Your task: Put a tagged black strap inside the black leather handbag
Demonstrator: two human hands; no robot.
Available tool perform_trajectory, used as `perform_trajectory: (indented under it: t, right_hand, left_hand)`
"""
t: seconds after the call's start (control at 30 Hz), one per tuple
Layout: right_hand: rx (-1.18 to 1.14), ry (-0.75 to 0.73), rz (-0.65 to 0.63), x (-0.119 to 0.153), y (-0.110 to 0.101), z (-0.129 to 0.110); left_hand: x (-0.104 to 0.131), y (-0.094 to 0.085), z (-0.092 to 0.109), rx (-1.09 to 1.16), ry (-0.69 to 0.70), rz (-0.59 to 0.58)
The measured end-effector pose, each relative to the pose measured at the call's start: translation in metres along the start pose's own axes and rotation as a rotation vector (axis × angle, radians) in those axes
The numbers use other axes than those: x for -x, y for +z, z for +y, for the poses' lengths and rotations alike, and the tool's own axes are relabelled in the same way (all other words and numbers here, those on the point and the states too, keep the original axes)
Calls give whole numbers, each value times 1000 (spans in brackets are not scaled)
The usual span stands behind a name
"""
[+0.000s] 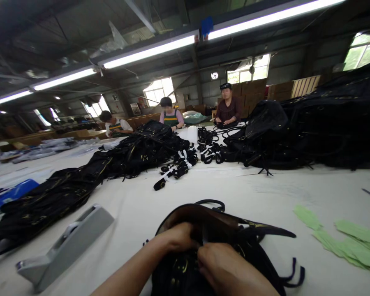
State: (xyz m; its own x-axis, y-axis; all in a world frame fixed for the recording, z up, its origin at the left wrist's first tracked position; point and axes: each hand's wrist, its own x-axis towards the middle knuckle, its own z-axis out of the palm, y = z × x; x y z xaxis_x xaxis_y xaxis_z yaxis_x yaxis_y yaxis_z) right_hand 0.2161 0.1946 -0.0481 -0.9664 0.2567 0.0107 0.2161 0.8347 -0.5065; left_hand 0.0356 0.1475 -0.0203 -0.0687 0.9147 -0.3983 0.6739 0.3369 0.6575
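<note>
A black bag (pixel 185 271) with gold-coloured buckles stands at the table's near edge, its top open and a brown lining showing. My left hand (pixel 180 237) reaches into the opening, its fingers hidden inside the bag. At the front rim, my right hand (pixel 217 263) is closed with its fingers curled; what it grips there is too dark to make out. Between the two hands a small pale piece shows. A flap or strap sticks out to the right of the bag, and thin black cords hang at its lower right.
A grey tape dispenser (pixel 68 246) stands at left. Light green cloths (pixel 348 242) lie at right. Black bags are piled at left (pixel 80 176) and right (pixel 320 123), with black straps (pixel 179 166) between them. Several people sit across the white table (pixel 135 197).
</note>
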Motion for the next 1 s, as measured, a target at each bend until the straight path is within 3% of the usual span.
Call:
perform_trajectory:
  t: [0.07,0.13,0.4,0.5,0.63,0.73,0.87,1.0]
  right_hand:
    - [39,1,-11,-2,3,-1]
    - [69,14,-7,-5,5,-3]
    - [50,58,-99,-16,-9,-12]
    - [-39,60,-6,-9,-19,-15]
    - [-200,78,184,-1,-29,-16]
    - [-315,117,282,-5,-29,-13]
    - [-360,134,288,-11,-22,-9]
    - [-351,179,253,-15,-10,-5]
  left_hand:
    - [0,-2,-1,50,2,-73]
    - [1,-3,2,86,0,-72]
    - [45,0,24,13,139,381]
    - [61,7,16,69,159,521]
    - [65,16,4,347,89,595]
    - [64,23,-1,446,120,639]
    - [63,33,-4,447,148,694]
    - [61,40,-9,298,162,699]
